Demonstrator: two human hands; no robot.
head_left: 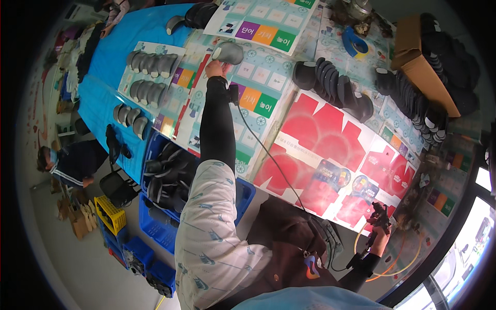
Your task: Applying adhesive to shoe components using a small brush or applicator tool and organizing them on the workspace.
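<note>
My left hand (217, 69), at the end of an outstretched arm in a black sleeve, grips the near edge of a dark grey curved pad (230, 53) with a pale patch at one end. The pad is over the printed sheets at the far side of the table. At the lower right, my right hand (380, 241) is wrapped round a black spray gun (380, 216), apart from the pads. A yellow and orange hose (397, 268) loops beside this hand. On the red-sprayed card (294, 139) between my hands are pink and white shapes.
Overlapping rows of dark pads (330, 85) stand beyond the red card. An open cardboard box (411, 46) and blue tape roll (355, 44) are at the far right. Grey pads (152, 63) lie at left; a blue crate (151, 145) holds more. A person (77, 161) is at left.
</note>
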